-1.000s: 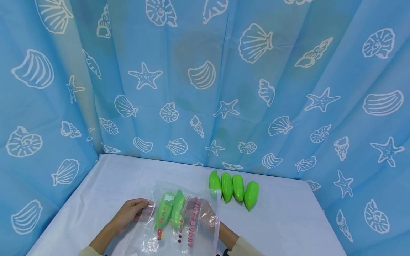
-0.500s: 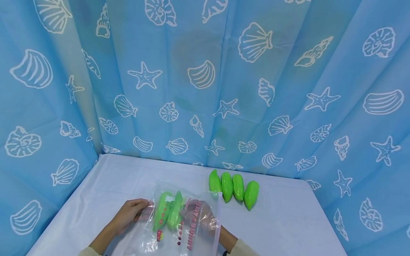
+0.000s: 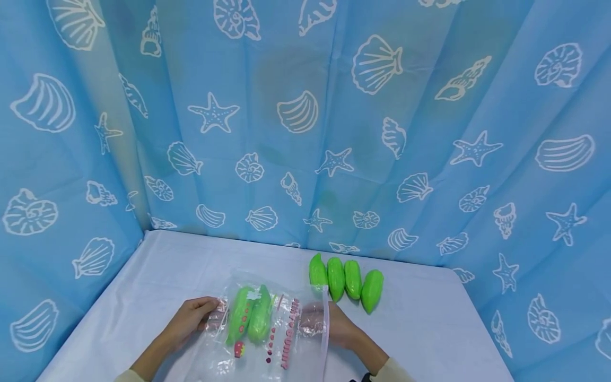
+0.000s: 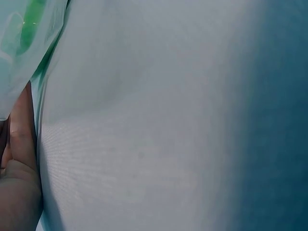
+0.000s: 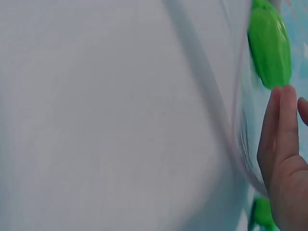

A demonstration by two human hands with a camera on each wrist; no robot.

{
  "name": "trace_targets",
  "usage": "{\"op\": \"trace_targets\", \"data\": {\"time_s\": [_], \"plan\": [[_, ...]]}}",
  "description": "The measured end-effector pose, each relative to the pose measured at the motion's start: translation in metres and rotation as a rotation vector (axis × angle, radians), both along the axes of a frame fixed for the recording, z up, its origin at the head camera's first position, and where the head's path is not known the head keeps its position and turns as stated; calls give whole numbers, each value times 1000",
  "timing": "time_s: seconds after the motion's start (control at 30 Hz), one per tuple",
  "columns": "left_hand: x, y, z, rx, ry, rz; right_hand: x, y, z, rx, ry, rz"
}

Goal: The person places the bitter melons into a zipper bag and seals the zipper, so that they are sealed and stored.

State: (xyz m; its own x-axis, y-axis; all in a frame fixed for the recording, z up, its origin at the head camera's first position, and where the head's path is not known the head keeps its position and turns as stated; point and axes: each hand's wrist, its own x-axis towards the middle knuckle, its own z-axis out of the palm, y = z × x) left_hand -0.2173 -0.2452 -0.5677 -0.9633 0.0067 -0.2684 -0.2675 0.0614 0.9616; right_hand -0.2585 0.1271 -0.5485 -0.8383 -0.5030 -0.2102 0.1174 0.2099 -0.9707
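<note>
A clear zip bag (image 3: 286, 366) with pink lettering lies toward the near side of the table in the head view. Two long, ridged green toy vegetables, one on the left (image 3: 240, 315) and one beside it (image 3: 260, 318), lie inside it. My left hand (image 3: 191, 318) pinches the bag's left edge between thumb and fingers; the left wrist view shows only part of that hand (image 4: 21, 144). My right hand (image 3: 329, 321) is at the bag's open right side, fingers inside behind the clear plastic. In the right wrist view its fingers (image 5: 287, 120) are straight, holding nothing, near a green vegetable (image 5: 270, 45).
Several more green toy vegetables (image 3: 352, 279) stand in a row at the back of the white-covered table (image 3: 420, 318), behind and right of the bag. A blue curtain (image 3: 296, 154) with white shell prints rises along the table's back and sides.
My right hand has drawn back to the right, from deep in the bag to its opening. The right-hand vegetable in the bag now lies closer against the left one. My left hand stays put.
</note>
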Motion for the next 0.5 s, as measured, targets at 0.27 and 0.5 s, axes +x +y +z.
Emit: {"op": "trace_targets", "data": {"time_s": [0.27,0.5], "plan": [[1,2,3,-12,-14,23,-6,34,16,-67,-161,-104],[1,3,3,-29,-5,15,-12,69,30,-58,-159,-158]]}}
